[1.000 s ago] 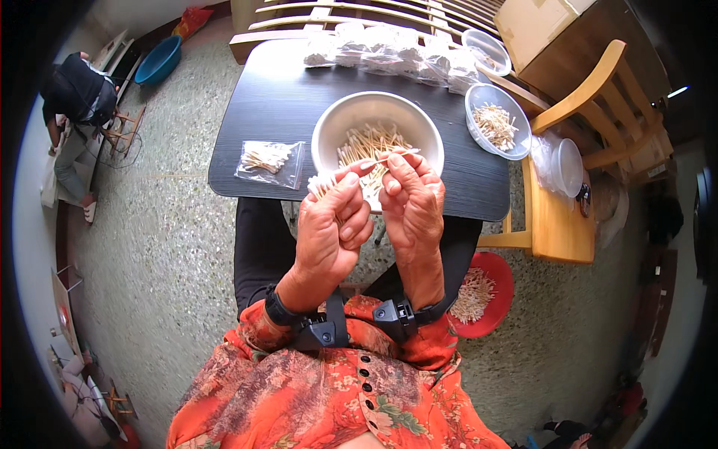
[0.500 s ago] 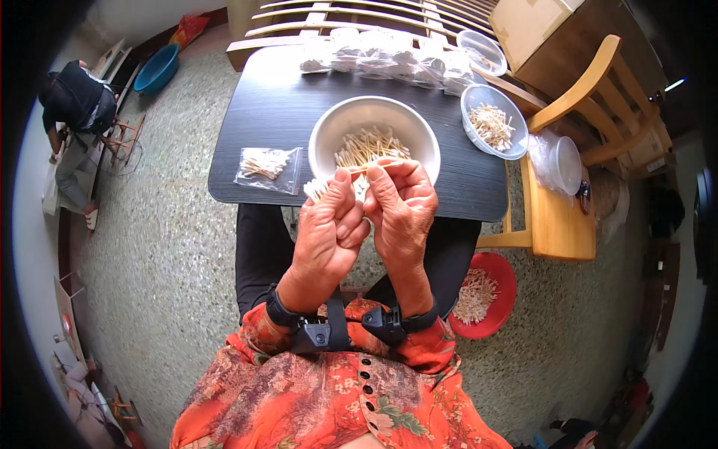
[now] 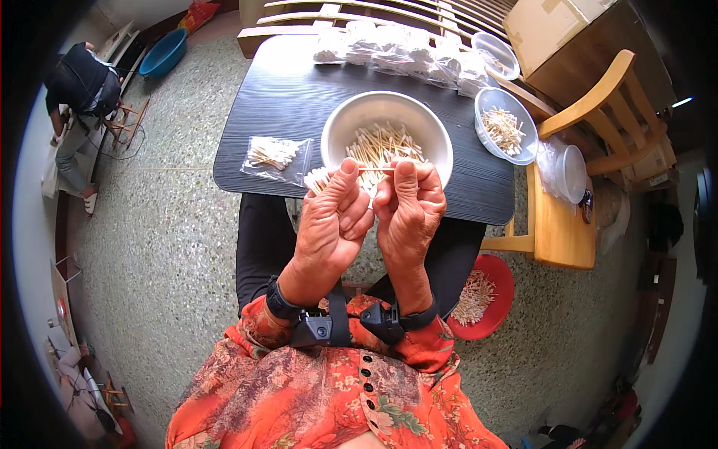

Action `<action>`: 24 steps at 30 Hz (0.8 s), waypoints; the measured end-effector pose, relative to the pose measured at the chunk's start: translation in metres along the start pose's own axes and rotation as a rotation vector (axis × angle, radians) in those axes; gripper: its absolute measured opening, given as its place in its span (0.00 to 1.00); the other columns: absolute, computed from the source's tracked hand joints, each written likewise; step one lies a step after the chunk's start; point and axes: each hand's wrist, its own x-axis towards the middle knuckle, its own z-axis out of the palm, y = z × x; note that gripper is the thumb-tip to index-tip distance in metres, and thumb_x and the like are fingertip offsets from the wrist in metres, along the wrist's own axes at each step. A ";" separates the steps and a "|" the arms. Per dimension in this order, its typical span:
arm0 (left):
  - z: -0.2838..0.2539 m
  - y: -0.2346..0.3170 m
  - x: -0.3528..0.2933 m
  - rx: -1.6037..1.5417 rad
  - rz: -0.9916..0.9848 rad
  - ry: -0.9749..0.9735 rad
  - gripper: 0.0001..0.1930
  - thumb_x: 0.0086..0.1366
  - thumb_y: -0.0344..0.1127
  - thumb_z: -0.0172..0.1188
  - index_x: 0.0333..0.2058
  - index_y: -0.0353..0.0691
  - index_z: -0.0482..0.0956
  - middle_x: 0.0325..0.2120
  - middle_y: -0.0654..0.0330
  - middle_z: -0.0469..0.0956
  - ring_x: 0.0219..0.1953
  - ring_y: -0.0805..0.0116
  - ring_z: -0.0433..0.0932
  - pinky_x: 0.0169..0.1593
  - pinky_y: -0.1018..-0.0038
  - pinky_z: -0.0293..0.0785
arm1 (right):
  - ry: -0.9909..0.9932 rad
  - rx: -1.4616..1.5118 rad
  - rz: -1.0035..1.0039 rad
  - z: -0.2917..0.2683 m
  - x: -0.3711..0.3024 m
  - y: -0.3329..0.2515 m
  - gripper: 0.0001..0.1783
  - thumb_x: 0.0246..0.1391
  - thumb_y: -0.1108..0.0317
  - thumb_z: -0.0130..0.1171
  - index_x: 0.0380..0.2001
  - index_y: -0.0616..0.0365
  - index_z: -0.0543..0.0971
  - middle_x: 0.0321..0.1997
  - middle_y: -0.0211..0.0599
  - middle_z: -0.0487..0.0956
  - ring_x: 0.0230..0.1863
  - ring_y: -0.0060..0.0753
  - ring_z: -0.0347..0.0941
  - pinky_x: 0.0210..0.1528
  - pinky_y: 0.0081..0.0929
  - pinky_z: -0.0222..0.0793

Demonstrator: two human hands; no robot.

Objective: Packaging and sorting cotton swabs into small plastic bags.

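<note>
A single cotton swab (image 3: 374, 169) lies level between my two hands, pinched at its ends by thumbs and fingers. My left hand (image 3: 325, 236) also holds a bunch of cotton swabs (image 3: 317, 180), whose white tips stick out on its left side. My right hand (image 3: 410, 224) has its thumb against the single swab's right end; its lower fingers are curled. Just beyond both hands stands a pale bowl (image 3: 329, 135) with many loose cotton swabs (image 3: 385, 144) inside. Left of the bowl, a clear zip bag (image 3: 277, 155) of swabs lies flat on the dark table (image 3: 262, 90).
Filled clear bags (image 3: 404, 51) line the table's far edge. A clear tub (image 3: 508, 153) of swabs sits at the right, by a wooden chair (image 3: 565, 238). A red basin (image 3: 501, 299) of swabs stands on the floor. Another person (image 3: 86, 82) is at the far left.
My thumbs have moved apart, and the single swab now shows stretched between them. The whole view has shifted slightly, with the table and bowl appearing further right.
</note>
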 end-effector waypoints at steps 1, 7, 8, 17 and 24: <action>-0.003 -0.001 0.001 -0.008 0.026 -0.023 0.08 0.63 0.36 0.55 0.34 0.37 0.74 0.11 0.73 0.53 0.11 0.84 0.51 0.14 0.84 0.47 | 0.011 0.022 0.008 0.001 0.000 0.001 0.09 0.55 0.66 0.57 0.29 0.60 0.73 0.15 0.29 0.72 0.12 0.12 0.60 0.12 0.10 0.49; -0.002 0.000 0.000 0.022 0.081 0.015 0.07 0.63 0.35 0.56 0.33 0.37 0.75 0.11 0.73 0.55 0.11 0.84 0.52 0.13 0.84 0.47 | -0.042 -0.014 0.049 -0.002 0.001 0.003 0.09 0.56 0.67 0.55 0.30 0.64 0.75 0.19 0.32 0.75 0.13 0.12 0.61 0.13 0.10 0.51; -0.002 0.000 0.001 0.038 0.092 0.002 0.07 0.63 0.35 0.55 0.33 0.37 0.74 0.12 0.73 0.56 0.11 0.84 0.52 0.13 0.84 0.48 | -0.042 -0.014 0.049 -0.001 0.001 0.001 0.09 0.56 0.67 0.55 0.30 0.64 0.75 0.19 0.32 0.75 0.13 0.12 0.61 0.13 0.10 0.51; 0.000 0.002 0.005 0.046 0.056 0.033 0.09 0.64 0.33 0.54 0.40 0.35 0.71 0.13 0.73 0.57 0.11 0.84 0.52 0.14 0.84 0.50 | -0.088 0.001 0.075 0.000 0.004 -0.001 0.13 0.60 0.67 0.49 0.41 0.66 0.74 0.41 0.47 0.78 0.15 0.13 0.65 0.16 0.09 0.59; -0.003 0.003 0.006 0.020 0.056 0.050 0.09 0.64 0.33 0.54 0.40 0.34 0.71 0.13 0.72 0.57 0.11 0.84 0.52 0.14 0.84 0.50 | -0.117 0.208 0.174 -0.007 0.005 -0.006 0.26 0.65 0.54 0.36 0.50 0.68 0.67 0.45 0.53 0.74 0.18 0.19 0.68 0.18 0.14 0.65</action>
